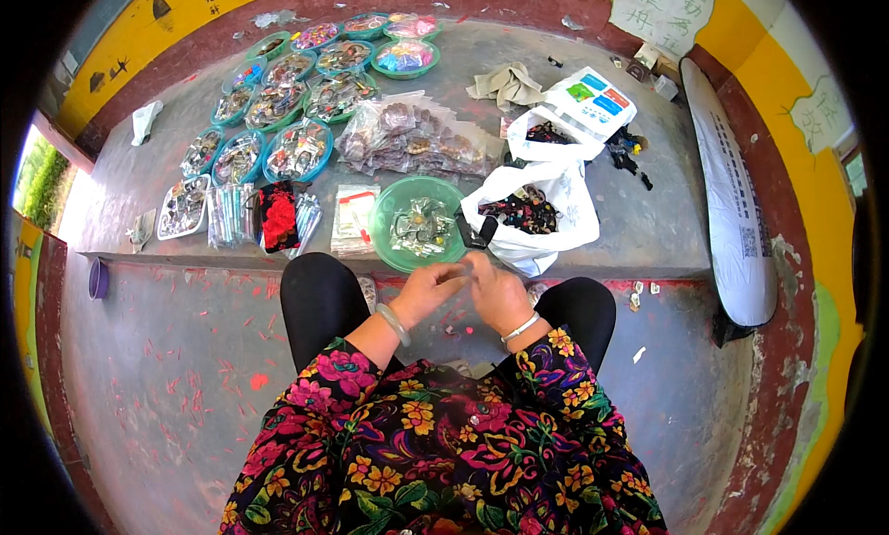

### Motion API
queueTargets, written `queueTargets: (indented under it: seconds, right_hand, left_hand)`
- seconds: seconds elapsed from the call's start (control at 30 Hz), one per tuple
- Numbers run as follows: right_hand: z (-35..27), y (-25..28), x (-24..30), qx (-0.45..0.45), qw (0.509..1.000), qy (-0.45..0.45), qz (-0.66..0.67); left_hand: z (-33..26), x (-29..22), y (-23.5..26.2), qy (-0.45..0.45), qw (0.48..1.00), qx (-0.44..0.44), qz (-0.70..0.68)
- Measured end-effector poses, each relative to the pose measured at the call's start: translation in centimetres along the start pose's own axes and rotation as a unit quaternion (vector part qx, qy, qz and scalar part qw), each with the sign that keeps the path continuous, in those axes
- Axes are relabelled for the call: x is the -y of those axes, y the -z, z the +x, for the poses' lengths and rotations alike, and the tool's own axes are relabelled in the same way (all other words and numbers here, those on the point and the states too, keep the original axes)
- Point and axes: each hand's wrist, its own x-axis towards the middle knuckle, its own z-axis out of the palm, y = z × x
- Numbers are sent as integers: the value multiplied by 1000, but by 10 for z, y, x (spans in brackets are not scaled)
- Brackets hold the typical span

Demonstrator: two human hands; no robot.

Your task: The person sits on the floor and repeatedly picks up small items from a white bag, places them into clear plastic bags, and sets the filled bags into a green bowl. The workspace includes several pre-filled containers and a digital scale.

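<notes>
Green bowl (383,233) just beyond hands (501,300); white bag (576,213) beside; packet heap (407,137) behind.

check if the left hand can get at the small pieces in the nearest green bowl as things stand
Probably yes: the left hand is close to the green bowl, whose top is open, and nothing visible blocks the small pieces inside.
</notes>
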Motion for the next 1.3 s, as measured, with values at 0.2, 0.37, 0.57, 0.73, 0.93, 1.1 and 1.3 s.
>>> queueTargets:
  seconds: [0.2, 0.37, 0.57, 0.73, 0.93, 1.1, 1.3]
  right_hand:
    - [-1, -4, 20, 28, 996, 85, -13]
    - [-1, -4, 28, 57, 989, 131, -29]
    - [10, 5, 26, 40, 987, 145, -51]
    - [28, 9, 17, 20, 986, 151, -65]
    - [69, 51, -14, -74, 987, 125, 74]
    - [107, 61, -120, 10, 993, -116, -13]
    - [88, -7, -201, 262, 954, -63, -132]
  left_hand:
    - [-1, -9, -1, 68, 988, -57, -122]
    - [7, 4, 1, 91, 981, -115, -125]
    - [20, -18, 8, 113, 985, -96, -89]
    - [31, -47, 16, 135, 973, -85, -166]
    - [46, -29, 31, 81, 977, -139, -137]
    - [49, -26, 32, 80, 987, -121, -70]
    - [57, -22, 32, 61, 994, -89, -9]
